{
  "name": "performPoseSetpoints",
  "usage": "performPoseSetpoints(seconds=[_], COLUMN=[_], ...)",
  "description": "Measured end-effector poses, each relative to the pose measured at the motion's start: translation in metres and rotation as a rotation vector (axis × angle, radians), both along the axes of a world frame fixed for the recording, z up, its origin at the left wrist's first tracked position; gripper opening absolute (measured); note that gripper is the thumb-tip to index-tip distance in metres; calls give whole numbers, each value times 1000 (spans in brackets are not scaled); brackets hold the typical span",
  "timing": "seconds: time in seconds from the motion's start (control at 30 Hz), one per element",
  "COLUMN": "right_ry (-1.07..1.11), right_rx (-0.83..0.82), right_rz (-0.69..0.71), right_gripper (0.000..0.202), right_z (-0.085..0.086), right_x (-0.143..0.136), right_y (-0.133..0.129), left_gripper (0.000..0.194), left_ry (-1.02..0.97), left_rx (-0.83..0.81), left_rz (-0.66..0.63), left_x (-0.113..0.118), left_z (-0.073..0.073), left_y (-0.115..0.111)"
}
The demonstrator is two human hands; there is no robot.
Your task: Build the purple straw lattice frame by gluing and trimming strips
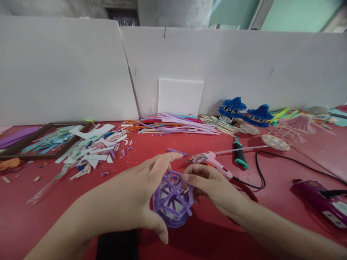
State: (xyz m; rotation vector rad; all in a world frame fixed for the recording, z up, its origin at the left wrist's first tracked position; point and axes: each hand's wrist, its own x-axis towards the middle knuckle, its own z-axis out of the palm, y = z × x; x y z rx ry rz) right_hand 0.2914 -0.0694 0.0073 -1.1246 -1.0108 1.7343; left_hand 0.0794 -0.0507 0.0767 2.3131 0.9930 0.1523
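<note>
A right hand pinches the upper right edge of a purple lattice piece over a red table.

The left hand curves wide around its left side, its hold unclear; the lattice faces the camera, its long axis uncertain. A pink glue gun lies just beyond the right hand, a cutter farther right, scraps left.

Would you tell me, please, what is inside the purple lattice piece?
Gaps in the purple lattice piece show something whitish; its strips, the left hand and the right hand hide the rest.
</note>
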Motion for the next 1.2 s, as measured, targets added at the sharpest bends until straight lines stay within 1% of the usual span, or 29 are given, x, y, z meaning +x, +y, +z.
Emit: performPoseSetpoints(seconds=[0.1, 0.13, 0.27, 0.37, 0.43, 0.5, 0.63, 0.7, 0.77, 0.83, 0.9, 1.0, 1.1, 1.2], right_ry=[36, 65, 175, 176, 164, 158, 152, 150, 149, 145, 135, 123, 110, 85], right_rx=[25, 28, 20, 39, 48, 55, 89, 94, 89, 94, 111, 134, 135, 114], right_rz=[16, 18, 5, 22, 31, 22, -3, -5, -3, -4, -6, -33, -65, -65], right_gripper=[44, 44, 41, 40, 39, 39, 40, 40, 40, 40, 39, 38, 39, 41], right_z=[-6, -8, -12, -13, -13, -13, -15, -15, -14, -14, -14, -14, -14, -13], right_x=[1, 1, 1, 1, 1, 0, 0, -1, -2, -3, -3, -4, -5, -6], right_y=[0, 0, 1, 0, -1, -2, -2, -2, -2, -2, -2, -2, -2, -2], left_gripper=[94, 89, 84, 81, 85, 87, 82, 76, 68, 63, 63, 63, 65, 67], left_ry=[8, 20, 55, 86, 106, 117, 101, 49, -17, -63, -86, -89, -57, -49], left_rx=[56, 61, 73, 106, 75, 19, -98, -135, -163, -199, -234, -284, -313, -327], left_rz=[-2, -1, -4, -26, -39, -24, 79, 139, 181, 199, 208, 189, 154, 126], left_x=[2, 2, -1, -6, -10, -13, -13, -10, -6, -2, 2, 4, 5, 6], left_z=[-1, -1, 0, 1, 4, 10, 17, 15, 11, 5, 1, -2, -1, 0], left_y=[-2, -2, 1, 2, 1, 0, 2, 6, 11, 14, 17, 19, 18, 17])
